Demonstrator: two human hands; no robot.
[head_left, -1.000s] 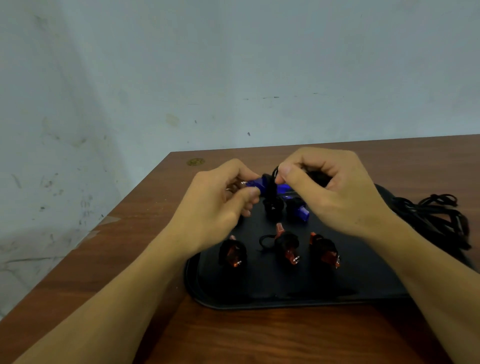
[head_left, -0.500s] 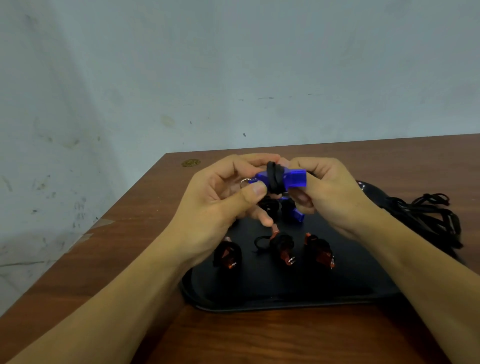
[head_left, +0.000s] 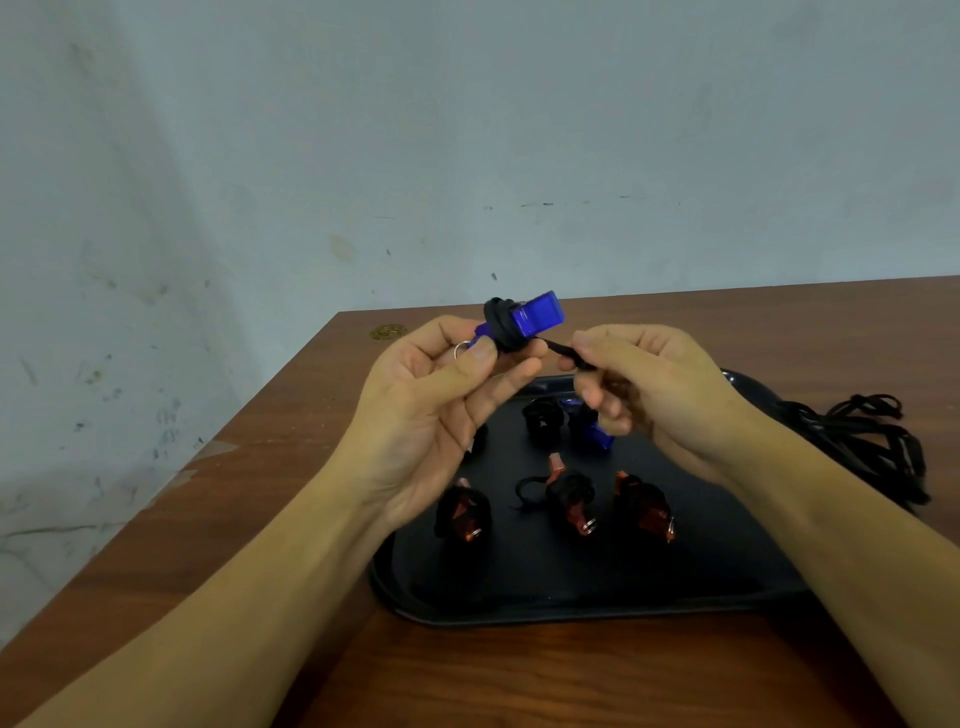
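A: Head view: left hand (head_left: 431, 410) pinches the blue whistle (head_left: 537, 316) above the far edge of the black tray (head_left: 519, 587), cord (head_left: 500, 326) coiled round it.
B: And the right hand (head_left: 660, 384)?
A: Its fingers (head_left: 587, 344) pinch the cord's loose end, also above the tray, just beside the whistle.

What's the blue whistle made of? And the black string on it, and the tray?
The whistle is probably hard plastic, glossy and slightly see-through, with bright glints on its flat faces. The string looks like soft woven cord, matte, bending into tight loops. The tray is smooth and dark with a shiny rim, likely plastic, though coated metal is possible.
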